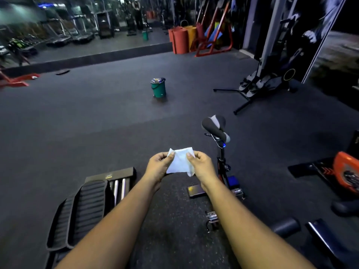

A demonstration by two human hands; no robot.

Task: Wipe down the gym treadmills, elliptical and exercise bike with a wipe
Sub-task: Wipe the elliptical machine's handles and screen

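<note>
A white wipe (181, 161) is stretched between both hands at chest height over the dark floor. My left hand (158, 166) pinches its left edge and my right hand (201, 165) pinches its right edge. Just right of my hands stands the exercise bike (223, 167), its black and grey saddle (214, 126) above and its metal pedals below. The end of a treadmill with a ribbed black belt (87, 208) lies at the lower left. An elliptical (260, 84) stands at the far right against the wall.
A green lidded bin (158, 87) stands in the middle of the floor ahead. A phone (196, 190) lies on the floor by the bike. An orange machine (345, 174) sits at the right edge. Orange mats and a red rack (194, 39) line the back, beside a wall mirror.
</note>
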